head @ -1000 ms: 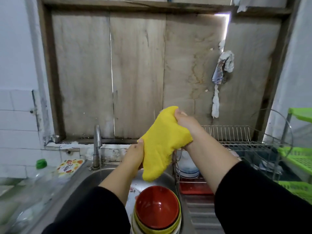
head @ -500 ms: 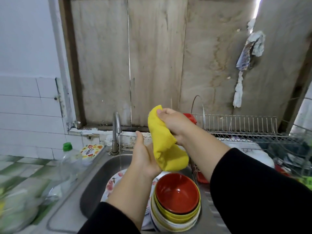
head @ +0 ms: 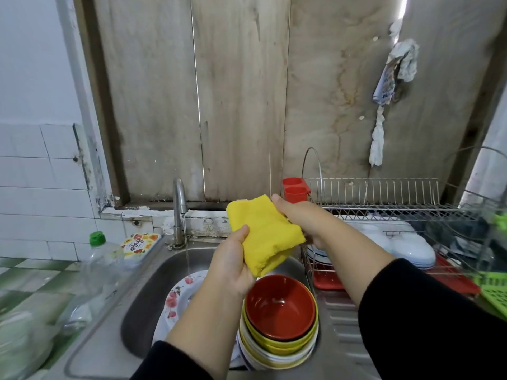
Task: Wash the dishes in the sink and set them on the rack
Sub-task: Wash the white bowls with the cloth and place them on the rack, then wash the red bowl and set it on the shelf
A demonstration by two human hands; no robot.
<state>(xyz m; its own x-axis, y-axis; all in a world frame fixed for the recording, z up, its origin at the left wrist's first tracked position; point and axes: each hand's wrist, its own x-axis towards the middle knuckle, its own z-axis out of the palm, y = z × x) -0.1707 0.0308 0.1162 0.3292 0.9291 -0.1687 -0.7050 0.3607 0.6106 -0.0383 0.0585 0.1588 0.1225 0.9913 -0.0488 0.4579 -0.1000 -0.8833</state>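
A folded yellow cloth [head: 263,233] is held above the steel sink [head: 153,286]. My left hand [head: 231,264] grips its lower left edge with the thumb on top. My right hand [head: 304,218] grips its upper right edge. Below them a stack of bowls [head: 279,325] with a red bowl [head: 278,305] on top stands at the sink's right side. A floral plate [head: 178,294] lies in the basin under a thin stream from the tap [head: 179,209]. The wire dish rack [head: 384,204] stands to the right.
A clear bottle with a green cap [head: 98,259] and a fruit-printed box [head: 140,244] sit left of the sink. White dishes [head: 411,248] rest in the rack over a red tray [head: 450,278]. A red cutlery holder [head: 296,190] hangs on the rack. A green shelf [head: 496,292] stands far right.
The cloth has been lowered and turned flatter over the sink, and my left hand now grips its edge instead of lying open beside it. The view has tilted down and left.
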